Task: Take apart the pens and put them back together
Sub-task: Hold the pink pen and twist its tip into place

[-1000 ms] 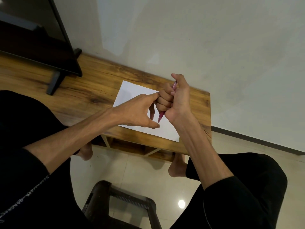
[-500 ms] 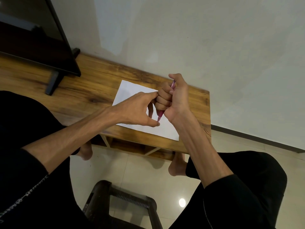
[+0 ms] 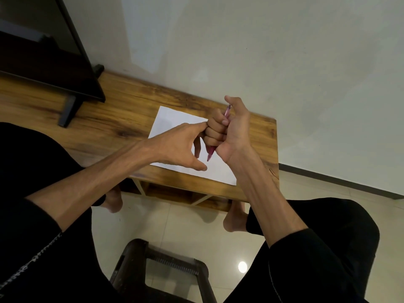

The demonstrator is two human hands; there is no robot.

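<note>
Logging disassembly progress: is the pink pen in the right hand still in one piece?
Cannot tell. The right hand grips the pink pen; its fingers hide the barrel, only tip and top end show.

No legible text, label or number on the pen (image 3: 211,153), paper (image 3: 175,119) or table (image 3: 122,119).

A home room — television (image 3: 43,55) on low wooden table (image 3: 122,119).

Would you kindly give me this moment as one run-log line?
right hand: grips pink pen, tip down | left hand: open beside it, holds nothing | white paper: on wooden table
</note>
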